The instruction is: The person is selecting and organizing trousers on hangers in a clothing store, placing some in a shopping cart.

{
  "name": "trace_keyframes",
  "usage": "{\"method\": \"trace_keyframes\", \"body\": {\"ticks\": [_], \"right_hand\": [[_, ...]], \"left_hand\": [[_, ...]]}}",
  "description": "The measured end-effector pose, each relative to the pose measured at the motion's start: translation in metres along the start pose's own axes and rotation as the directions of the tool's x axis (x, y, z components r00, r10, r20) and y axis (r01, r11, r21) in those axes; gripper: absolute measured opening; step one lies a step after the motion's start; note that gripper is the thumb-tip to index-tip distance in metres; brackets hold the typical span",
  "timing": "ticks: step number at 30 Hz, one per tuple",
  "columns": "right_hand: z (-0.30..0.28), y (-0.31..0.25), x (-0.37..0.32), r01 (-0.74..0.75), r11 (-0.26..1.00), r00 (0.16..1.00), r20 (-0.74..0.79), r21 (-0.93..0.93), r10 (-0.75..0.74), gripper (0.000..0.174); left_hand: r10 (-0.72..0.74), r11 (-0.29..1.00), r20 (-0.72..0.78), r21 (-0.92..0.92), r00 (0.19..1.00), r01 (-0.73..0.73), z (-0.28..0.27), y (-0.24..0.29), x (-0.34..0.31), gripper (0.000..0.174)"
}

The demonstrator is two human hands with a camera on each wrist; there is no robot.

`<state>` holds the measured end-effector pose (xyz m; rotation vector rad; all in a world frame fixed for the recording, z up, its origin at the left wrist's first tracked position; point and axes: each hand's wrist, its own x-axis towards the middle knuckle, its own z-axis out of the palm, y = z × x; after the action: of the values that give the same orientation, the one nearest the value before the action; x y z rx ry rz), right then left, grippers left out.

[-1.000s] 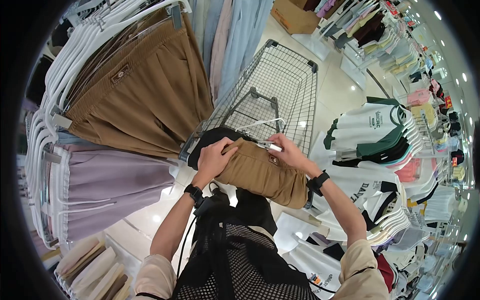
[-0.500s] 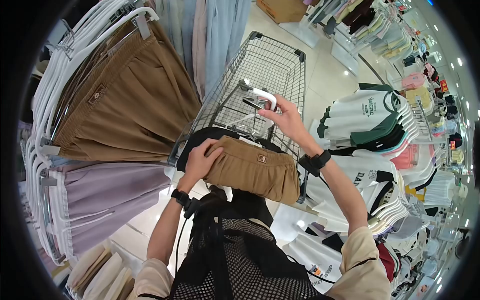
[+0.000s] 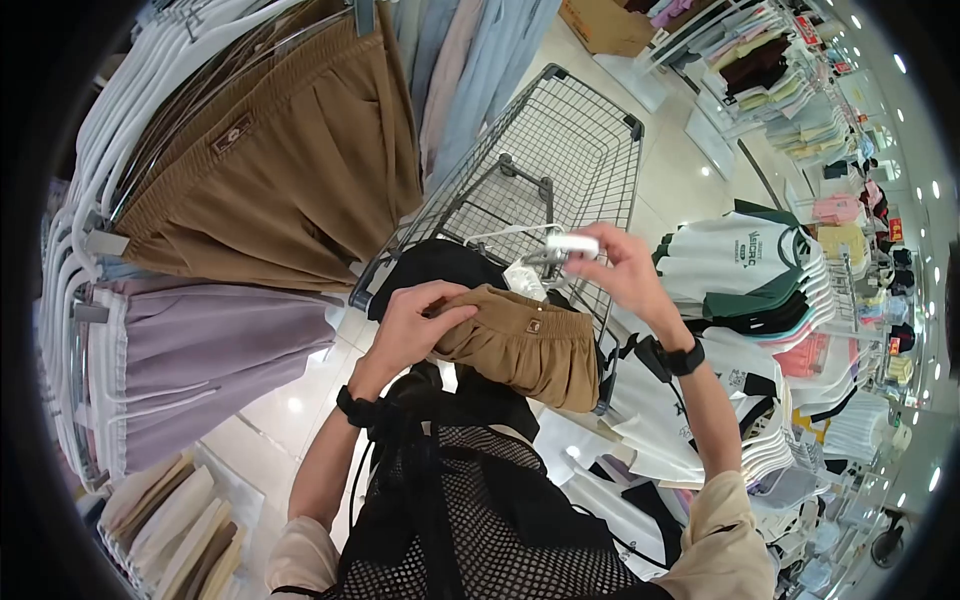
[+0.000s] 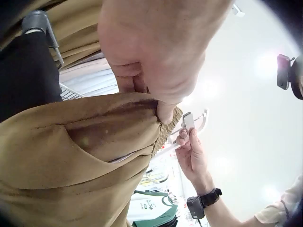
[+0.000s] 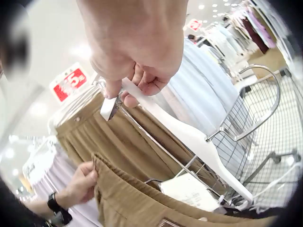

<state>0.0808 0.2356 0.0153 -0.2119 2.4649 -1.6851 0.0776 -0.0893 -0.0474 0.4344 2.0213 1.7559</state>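
Observation:
Brown elastic-waist pants (image 3: pixel 545 355) lie bunched over the near end of the shopping cart, with a small label on the front. My left hand (image 3: pixel 412 325) pinches their waistband at its left end, thumb on top, as the left wrist view shows up close. Above the waistband, my right hand (image 3: pixel 625 268) grips the end of a white hanger (image 5: pixel 182 135) beside its clip (image 5: pixel 110 109). The hanger slopes down across the right wrist view, its hook over the cart. A white paper tag (image 5: pixel 189 191) shows behind the waistband.
Black cloth (image 3: pixel 435 275) lies under the pants on the wire cart (image 3: pixel 635 165). At the left, a rack holds more brown pants (image 3: pixel 290 170) and lilac pants (image 3: pixel 220 375) on hangers. White and green shirts (image 3: pixel 735 255) hang at the right.
My right hand first raised the hanger from the waistband, out over the cart, then lowered it back toward the pants and turned it. My left hand has stayed at the waistband's left end.

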Motion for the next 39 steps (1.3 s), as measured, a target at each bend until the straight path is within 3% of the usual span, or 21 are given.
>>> {"method": "trace_keyframes", "body": {"ticks": [1,4,10,17,20,23,30,33,36,39], "right_hand": [[0.001,-0.013,-0.004,0.005,0.992,0.995,0.102,-0.126,0.008,0.023],[0.013,-0.036,-0.011,0.042,0.976,0.98,0.199,-0.214,0.001,0.025],[0.031,-0.054,-0.026,-0.011,1.0,0.99,0.138,-0.03,0.015,0.029],[0.041,-0.074,-0.038,-0.064,0.998,0.982,0.177,0.029,0.057,0.032],[0.049,-0.077,-0.042,-0.029,0.987,0.985,0.171,0.155,0.002,0.029],[0.045,-0.089,-0.044,-0.135,0.959,0.985,0.135,0.249,0.104,0.024],[0.055,-0.1,-0.049,-0.16,0.957,0.982,0.136,0.243,0.13,0.021],[0.059,-0.101,-0.051,-0.06,0.978,0.994,0.102,0.199,0.04,0.022],[0.061,-0.101,-0.053,0.0,0.988,0.984,0.178,0.153,-0.028,0.024],[0.069,-0.108,-0.051,-0.043,0.981,0.988,0.156,0.187,0.014,0.024]], "left_hand": [[0.009,0.999,-0.004,-0.033,1.0,-0.009,0.0,0.005,-0.003,0.022],[0.057,0.996,-0.006,-0.074,0.998,-0.057,-0.001,0.023,-0.015,0.022],[0.241,0.971,-0.026,0.002,0.97,-0.241,-0.006,0.042,-0.03,0.019],[0.212,0.977,0.014,-0.025,0.977,-0.212,-0.014,0.05,-0.046,0.017],[0.23,0.973,0.029,-0.023,0.973,-0.229,-0.018,0.057,-0.049,0.018],[0.236,0.972,0.031,-0.002,0.971,-0.236,-0.027,0.064,-0.051,0.018],[0.25,0.968,-0.011,-0.031,0.968,-0.25,-0.032,0.071,-0.06,0.014],[0.249,0.968,-0.018,-0.03,0.968,-0.25,-0.037,0.077,-0.064,0.012],[0.267,0.963,0.016,-0.039,0.964,-0.266,-0.04,0.084,-0.065,0.013],[0.262,0.964,0.047,-0.053,0.964,-0.26,-0.038,0.092,-0.065,0.014]]}}
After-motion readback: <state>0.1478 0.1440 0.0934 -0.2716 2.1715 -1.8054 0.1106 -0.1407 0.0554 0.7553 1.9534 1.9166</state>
